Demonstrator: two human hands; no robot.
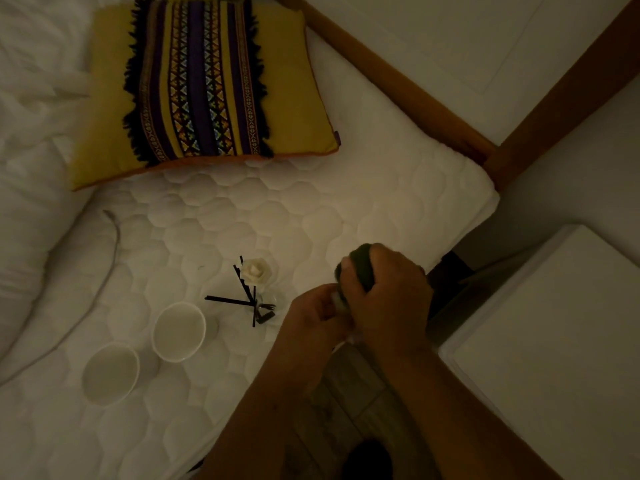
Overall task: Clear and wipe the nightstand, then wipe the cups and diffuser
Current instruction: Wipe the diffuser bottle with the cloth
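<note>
Curled tight, the right hand sits just off the mattress's right edge, near its lower right corner, fingers wrapped over a dark green cloth that bulges out above the knuckles. Right against it, the left hand comes in from below, fingertips closed on a small pale thing tucked between the two hands. What that thing is, I cannot tell; the light is very dim and the hands cover most of it.

Over to the task's pieces. The diffuser stands on the mattress just left of the left hand, black reeds fanned out and a white flower shape on top. Further left, two white cups sit upright, mouths open: the nearer cup close to the diffuser, the far cup beside it toward the mattress's lower left, the two apart but close.

A thin cable trails down the left side of the mattress. Up by the head end lies a yellow cushion with a striped woven panel and dark fringe, next to the wooden bed frame. The white nightstand stands to the right of the bed, a strip of floor showing between them under the forearms.
</note>
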